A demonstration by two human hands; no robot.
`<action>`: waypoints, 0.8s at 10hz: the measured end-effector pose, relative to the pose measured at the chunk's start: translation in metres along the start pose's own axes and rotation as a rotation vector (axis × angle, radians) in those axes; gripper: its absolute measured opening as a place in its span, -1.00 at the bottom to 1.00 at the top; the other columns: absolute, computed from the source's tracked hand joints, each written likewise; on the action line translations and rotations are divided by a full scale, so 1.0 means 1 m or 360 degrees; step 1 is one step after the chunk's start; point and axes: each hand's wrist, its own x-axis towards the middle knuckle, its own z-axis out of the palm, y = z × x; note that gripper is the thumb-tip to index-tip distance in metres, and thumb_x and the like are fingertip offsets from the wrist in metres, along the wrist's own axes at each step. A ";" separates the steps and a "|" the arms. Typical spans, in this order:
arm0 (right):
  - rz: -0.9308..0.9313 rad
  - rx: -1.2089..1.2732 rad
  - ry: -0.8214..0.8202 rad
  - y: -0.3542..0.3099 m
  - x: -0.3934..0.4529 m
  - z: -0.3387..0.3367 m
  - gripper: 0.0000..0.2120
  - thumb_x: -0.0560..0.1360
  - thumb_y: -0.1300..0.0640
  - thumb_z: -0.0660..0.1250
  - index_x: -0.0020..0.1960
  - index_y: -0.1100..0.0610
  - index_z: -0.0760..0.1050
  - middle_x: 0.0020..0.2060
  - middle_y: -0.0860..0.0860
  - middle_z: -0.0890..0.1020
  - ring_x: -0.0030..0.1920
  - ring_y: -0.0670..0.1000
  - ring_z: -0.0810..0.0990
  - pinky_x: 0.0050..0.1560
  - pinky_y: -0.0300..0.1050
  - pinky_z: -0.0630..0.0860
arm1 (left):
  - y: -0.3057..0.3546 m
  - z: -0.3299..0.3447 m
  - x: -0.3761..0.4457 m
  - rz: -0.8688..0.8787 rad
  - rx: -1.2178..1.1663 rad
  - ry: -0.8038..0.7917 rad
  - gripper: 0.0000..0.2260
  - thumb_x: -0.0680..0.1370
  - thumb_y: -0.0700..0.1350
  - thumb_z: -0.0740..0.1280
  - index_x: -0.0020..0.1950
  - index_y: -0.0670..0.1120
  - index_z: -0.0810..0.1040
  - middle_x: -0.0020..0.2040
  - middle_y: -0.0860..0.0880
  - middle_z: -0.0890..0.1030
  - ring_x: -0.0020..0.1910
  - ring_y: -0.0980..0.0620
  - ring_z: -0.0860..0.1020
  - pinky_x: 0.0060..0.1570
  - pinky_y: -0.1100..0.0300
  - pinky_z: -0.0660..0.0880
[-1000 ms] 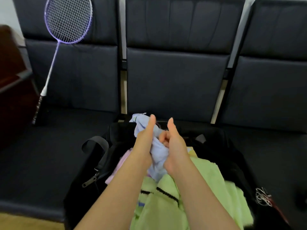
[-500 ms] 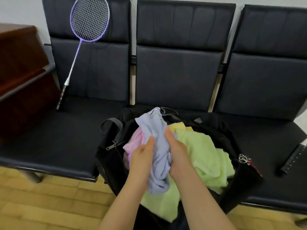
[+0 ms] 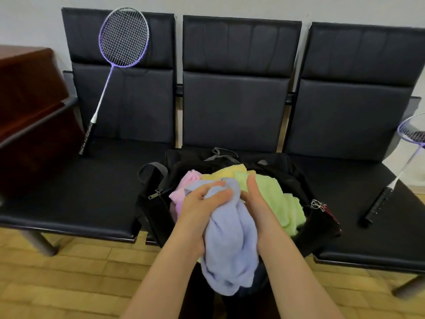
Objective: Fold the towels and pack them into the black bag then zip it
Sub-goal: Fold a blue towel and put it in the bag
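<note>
A bunched pale lavender terry towel [image 3: 230,238] is held between both hands in front of the open black fabric bag [image 3: 305,187]. The fingers [image 3: 216,194] of the left hand [image 3: 197,212] are curled over the towel's upper end, while the right hand [image 3: 257,203] is pressed against its right side with the thumb raised; whether the right fingers are curled round the cloth cannot be told, as they are hidden behind it. The towel's lower end hangs loose below the wrists, over the bag's near edge.

Inside the bag, a crumpled light green towel [image 3: 276,199], a yellow towel [image 3: 227,172] and a pink towel [image 3: 184,187] are seen unfolded, piled together. The bag is unzipped, and it stands on the middle seat of a row of three black padded chairs [image 3: 234,107]. A purple-framed badminton racket [image 3: 115,65] is leaned against the left chair's backrest, and a second purple racket [image 3: 400,171] is laid on the right seat. A metal keyring [image 3: 318,204] is attached at the bag's right side.
</note>
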 end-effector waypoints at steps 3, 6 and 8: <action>0.0006 0.0149 -0.0188 0.018 -0.013 0.021 -0.75 0.57 -0.02 0.28 0.05 0.17 0.53 0.18 0.20 0.60 0.24 0.24 0.54 0.07 0.07 0.52 | -0.024 -0.013 -0.015 -0.0195 -0.0195 0.0227 -0.49 0.37 0.26 0.43 0.16 -0.03 0.49 0.15 -0.06 0.57 0.11 -0.06 0.57 0.09 -0.03 0.53; -0.0186 0.0051 -0.0153 0.023 -0.019 -0.003 -0.45 0.33 -0.10 0.53 0.12 0.29 0.60 0.04 0.17 0.70 0.10 0.14 0.66 0.26 0.11 0.51 | -0.018 -0.018 0.003 0.0032 -0.0015 0.0214 -0.75 0.40 0.04 0.50 0.00 -0.04 0.62 -0.03 -0.06 0.68 0.02 -0.08 0.63 0.05 -0.02 0.59; -0.0392 0.0159 -0.0248 0.013 -0.012 -0.021 -0.17 0.19 0.01 0.55 0.20 0.55 0.35 0.34 0.14 0.51 0.26 0.17 0.57 0.20 0.10 0.55 | -0.012 -0.025 0.001 0.0210 -0.0282 0.0066 -0.80 0.34 -0.23 0.50 -0.13 -0.22 0.53 -0.08 -0.13 0.65 -0.04 -0.14 0.63 -0.14 0.06 0.62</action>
